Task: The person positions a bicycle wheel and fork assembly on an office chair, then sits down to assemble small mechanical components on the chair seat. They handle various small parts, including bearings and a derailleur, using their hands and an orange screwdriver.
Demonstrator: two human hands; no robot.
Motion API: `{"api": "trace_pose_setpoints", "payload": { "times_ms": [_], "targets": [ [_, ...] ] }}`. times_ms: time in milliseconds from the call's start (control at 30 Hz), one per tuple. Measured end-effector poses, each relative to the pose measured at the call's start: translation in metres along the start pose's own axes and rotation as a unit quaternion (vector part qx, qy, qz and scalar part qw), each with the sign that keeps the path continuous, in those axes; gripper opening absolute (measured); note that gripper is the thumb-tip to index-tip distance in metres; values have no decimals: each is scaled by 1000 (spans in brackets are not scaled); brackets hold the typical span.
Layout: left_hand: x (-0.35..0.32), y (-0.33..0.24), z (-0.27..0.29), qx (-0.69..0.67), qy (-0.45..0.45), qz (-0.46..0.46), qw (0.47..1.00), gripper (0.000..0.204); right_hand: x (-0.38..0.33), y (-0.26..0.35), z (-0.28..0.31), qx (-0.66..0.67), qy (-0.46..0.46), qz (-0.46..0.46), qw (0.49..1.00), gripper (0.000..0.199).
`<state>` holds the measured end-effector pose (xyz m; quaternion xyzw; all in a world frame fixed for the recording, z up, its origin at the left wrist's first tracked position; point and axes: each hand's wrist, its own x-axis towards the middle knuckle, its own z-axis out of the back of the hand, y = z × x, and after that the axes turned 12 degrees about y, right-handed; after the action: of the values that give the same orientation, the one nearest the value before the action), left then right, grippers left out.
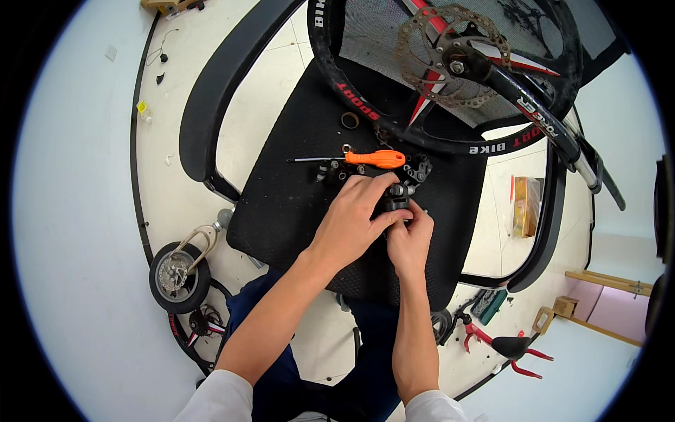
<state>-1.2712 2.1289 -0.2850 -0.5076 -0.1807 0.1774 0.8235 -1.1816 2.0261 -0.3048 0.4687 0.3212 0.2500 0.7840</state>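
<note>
Both hands meet over the black seat (pixel 281 204) of an office chair. My left hand (pixel 355 218) wraps around a small black metal brake part (pixel 398 200) with silver bolts. My right hand (pixel 410 235) pinches the same part from below and the right. Just beyond the hands lie an orange-handled screwdriver (pixel 373 158), several small black fittings (pixel 420 169) and a dark ring (pixel 349 120). A bicycle wheel (pixel 450 144) with a rusty disc rotor (pixel 429 77) rests on the far side of the seat.
The chair's black armrests (pixel 211 91) curve on both sides. On the white floor lie a small wheel (pixel 177 276) at lower left, red-handled pliers (pixel 517 348) at lower right and a yellow packet (pixel 526 205) on the right.
</note>
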Motion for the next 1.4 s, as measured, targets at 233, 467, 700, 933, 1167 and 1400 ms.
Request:
{"api": "trace_pose_setpoints", "payload": {
  "times_ms": [233, 467, 700, 933, 1167, 1400],
  "targets": [
    [0, 2, 0, -5, -1, -15, 1000, 47, -5, 5, -1, -29, -12, 37, 999, 24],
    [8, -1, -1, -80, -91, 30, 992, 29, -6, -7, -10, -56, -98, 145, 983, 20],
    [8, 12, 11, -430, -88, 138, 888, 41, -16, 15, -10, -43, -54, 138, 988, 16],
    [9, 7, 27, -509, -40, 232, 828, 50, -13, 21, 4, 39, 48, 135, 989, 17],
    [7, 13, 29, -583, 46, 292, 757, 53, -7, 20, 24, 30, 115, 199, 973, 20],
    [9, 15, 29, -621, 25, 285, 730, 54, -6, 15, 40, -11, 89, 196, 976, 25]
  ]
}}
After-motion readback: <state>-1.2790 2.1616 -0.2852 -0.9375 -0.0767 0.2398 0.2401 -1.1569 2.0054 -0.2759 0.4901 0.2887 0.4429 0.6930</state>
